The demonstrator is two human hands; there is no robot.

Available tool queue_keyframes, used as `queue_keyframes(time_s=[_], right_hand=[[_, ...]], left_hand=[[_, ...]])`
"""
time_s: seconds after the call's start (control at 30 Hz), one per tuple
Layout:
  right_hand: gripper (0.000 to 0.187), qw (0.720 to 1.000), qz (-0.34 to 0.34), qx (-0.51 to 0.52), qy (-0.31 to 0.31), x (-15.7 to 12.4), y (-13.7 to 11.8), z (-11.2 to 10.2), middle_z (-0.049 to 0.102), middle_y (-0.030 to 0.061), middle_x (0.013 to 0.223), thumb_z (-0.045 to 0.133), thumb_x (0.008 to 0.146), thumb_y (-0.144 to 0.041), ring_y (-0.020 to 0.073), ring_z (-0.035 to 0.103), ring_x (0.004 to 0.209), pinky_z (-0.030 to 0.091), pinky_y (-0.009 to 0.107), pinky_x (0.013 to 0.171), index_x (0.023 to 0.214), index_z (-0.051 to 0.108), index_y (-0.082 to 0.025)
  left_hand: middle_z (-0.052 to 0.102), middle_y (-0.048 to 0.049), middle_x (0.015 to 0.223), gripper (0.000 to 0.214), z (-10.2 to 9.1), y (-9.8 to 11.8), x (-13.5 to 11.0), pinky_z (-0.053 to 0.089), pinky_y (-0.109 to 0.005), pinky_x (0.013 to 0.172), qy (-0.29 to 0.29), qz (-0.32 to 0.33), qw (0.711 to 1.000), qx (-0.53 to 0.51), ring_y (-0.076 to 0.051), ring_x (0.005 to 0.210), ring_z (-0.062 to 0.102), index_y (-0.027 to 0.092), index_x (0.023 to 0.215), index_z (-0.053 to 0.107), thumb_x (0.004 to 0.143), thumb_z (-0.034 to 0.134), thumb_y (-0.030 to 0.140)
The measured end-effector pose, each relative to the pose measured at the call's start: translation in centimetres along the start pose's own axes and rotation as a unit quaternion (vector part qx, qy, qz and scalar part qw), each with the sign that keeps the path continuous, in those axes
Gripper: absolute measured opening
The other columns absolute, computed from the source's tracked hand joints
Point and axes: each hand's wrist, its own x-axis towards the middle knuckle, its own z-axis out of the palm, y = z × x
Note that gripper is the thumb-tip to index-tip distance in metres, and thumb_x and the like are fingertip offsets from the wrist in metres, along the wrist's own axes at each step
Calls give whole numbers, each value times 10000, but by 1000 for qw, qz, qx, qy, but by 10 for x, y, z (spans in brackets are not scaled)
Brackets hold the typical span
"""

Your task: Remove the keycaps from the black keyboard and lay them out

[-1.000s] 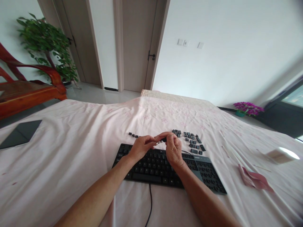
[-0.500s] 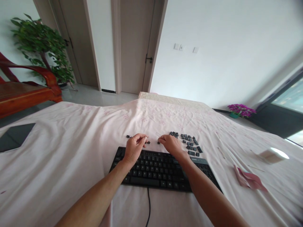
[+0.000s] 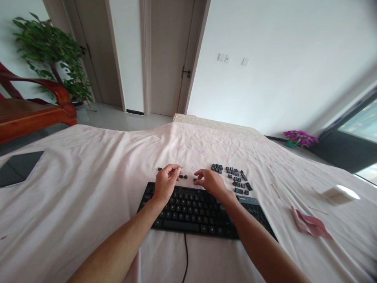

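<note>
At the far left a dark tablet (image 3: 20, 168) lies on the pale pink cloth (image 3: 103, 184), and behind it stand a red wooden chair (image 3: 35, 125) and a leafy plant (image 3: 48, 47). The left hand (image 3: 168, 182) is now above the back left part of the keyboard (image 3: 181, 226), whereas 1 second ago both hands met over it around a black piece. Its wrist is low and its thumb and forefinger are pinched together; I cannot tell whether anything small is between them. 2 small dark pieces (image 3: 185, 177) lie just beside its fingertips, behind the keyboard. The keyboard lies flat under both forearms, its cable (image 3: 186, 255) running toward the person. Right of the gap, the right hand (image 3: 210, 181) reaches leftward, palm down, thumb and forefinger now parted a little wider than 0.5 seconds ago; a small black key (image 3: 194, 179) sits at that opening, and contact is unclear. A thin wire loop (image 3: 194, 168) lies just beyond. Farther right are many loose black keys (image 3: 239, 191), then a folded pink cloth piece (image 3: 312, 226) and a white tub (image 3: 338, 195), its contents indistinct. Behind, a green pot (image 3: 291, 145) holds magenta flowers (image 3: 301, 137).
</note>
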Motion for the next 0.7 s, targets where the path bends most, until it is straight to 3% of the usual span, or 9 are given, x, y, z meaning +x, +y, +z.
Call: queue_keyframes(time_s=[0.17,0.7], right_hand=[[210,1000,5,-6,3,0,-4,2,752,10,924,668,768,-303,224,672,898,418,266,711,965,743,-290],[223,999,-36,26,16,10,-15,9,746,32,980,668,776,-279,240,665,953,445,278,773,984,743,-254]], left_hand=[[696,-47,772,254,0,1,-1,488,-228,614,0,7,1000,-1,-126,598,600,141,919,679,830,575,354],[706,-52,787,253,-1,0,0,508,-231,620,0,2,1000,-4,-131,613,619,139,915,679,830,574,352]])
